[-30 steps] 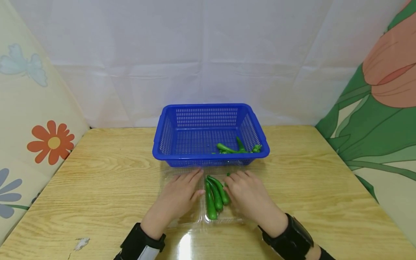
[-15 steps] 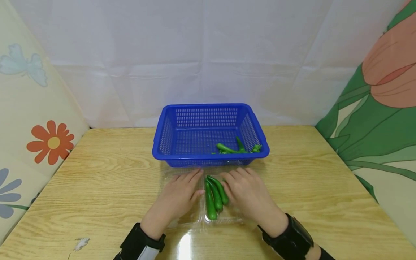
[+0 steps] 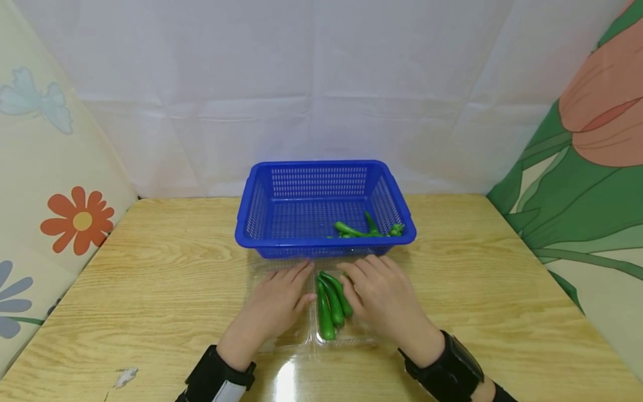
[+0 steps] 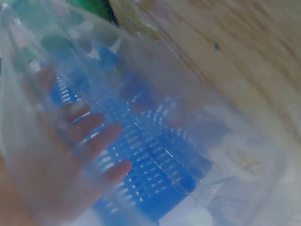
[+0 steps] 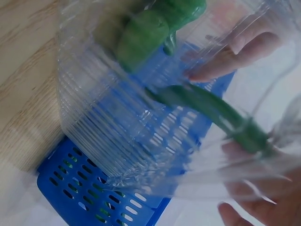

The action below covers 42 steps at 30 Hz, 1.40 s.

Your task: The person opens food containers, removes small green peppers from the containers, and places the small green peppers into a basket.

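A clear plastic clamshell box [image 3: 296, 337] lies open on the table, in front of a blue basket [image 3: 321, 243]. Several long green chili peppers [image 3: 335, 304] lie side by side in its right half. My left hand [image 3: 276, 301] rests on the left half with its fingers extended; in the left wrist view its fingers [image 4: 103, 141] show blurred through the plastic. My right hand [image 3: 384, 296] is over the right half, beside the peppers. Through the plastic in the right wrist view, another green chili pepper [image 5: 202, 101] lies under that hand, between spread fingers; the head view mostly hides it.
More green peppers [image 3: 351, 229] lie at the basket's front right. The wooden table [image 3: 166, 279] extends to both sides. Behind it hangs a white cloth [image 3: 201, 84], with floral panels [image 3: 577, 223] on either side.
My right hand has shifted slightly up and its index finger has moved left, away from the thumb. The left hand, box and basket stay in place.
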{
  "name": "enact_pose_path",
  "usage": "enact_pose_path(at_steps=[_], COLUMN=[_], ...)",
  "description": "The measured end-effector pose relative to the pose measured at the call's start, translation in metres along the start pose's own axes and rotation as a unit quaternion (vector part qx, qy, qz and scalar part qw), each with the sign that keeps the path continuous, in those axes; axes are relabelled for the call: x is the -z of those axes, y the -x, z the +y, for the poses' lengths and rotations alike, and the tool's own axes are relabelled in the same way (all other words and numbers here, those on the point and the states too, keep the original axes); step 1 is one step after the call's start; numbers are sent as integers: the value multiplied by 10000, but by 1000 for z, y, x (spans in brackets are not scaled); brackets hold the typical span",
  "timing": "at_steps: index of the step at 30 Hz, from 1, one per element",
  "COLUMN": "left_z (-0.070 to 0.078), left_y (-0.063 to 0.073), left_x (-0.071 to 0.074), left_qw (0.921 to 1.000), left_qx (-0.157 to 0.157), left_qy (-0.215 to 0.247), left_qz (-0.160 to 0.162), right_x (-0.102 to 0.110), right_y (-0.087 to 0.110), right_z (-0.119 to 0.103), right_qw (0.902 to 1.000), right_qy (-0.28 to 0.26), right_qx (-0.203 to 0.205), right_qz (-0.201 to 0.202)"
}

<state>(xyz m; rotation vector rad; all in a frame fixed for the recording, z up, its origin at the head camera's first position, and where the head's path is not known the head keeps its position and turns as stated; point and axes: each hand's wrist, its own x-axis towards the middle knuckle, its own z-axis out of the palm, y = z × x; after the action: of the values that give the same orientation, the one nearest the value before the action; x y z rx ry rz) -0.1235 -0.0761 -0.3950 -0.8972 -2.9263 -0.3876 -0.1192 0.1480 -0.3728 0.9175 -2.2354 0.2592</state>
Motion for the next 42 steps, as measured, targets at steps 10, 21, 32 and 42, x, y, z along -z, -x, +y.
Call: enact_pose_path(at_steps=[10, 21, 32, 42], left_z=[-1, -1, -1, -1], left_y=[0, 0, -1, -1], left_x=[1, 0, -1, -1], left_qw=[10000, 10000, 10000, 10000], left_qx=[-23, -7, 15, 3], left_qy=[-11, 29, -9, -11], left_qz=[16, 6, 18, 5], right_x=[3, 5, 7, 9], right_y=[-2, -6, -8, -12], right_z=[-1, -1, 3, 6], right_qw=[9989, 9888, 9800, 9761], right_qy=[-204, -417, -500, -355], right_qx=[-29, 307, 354, 316], right_qz=[416, 1399, 1893, 2122])
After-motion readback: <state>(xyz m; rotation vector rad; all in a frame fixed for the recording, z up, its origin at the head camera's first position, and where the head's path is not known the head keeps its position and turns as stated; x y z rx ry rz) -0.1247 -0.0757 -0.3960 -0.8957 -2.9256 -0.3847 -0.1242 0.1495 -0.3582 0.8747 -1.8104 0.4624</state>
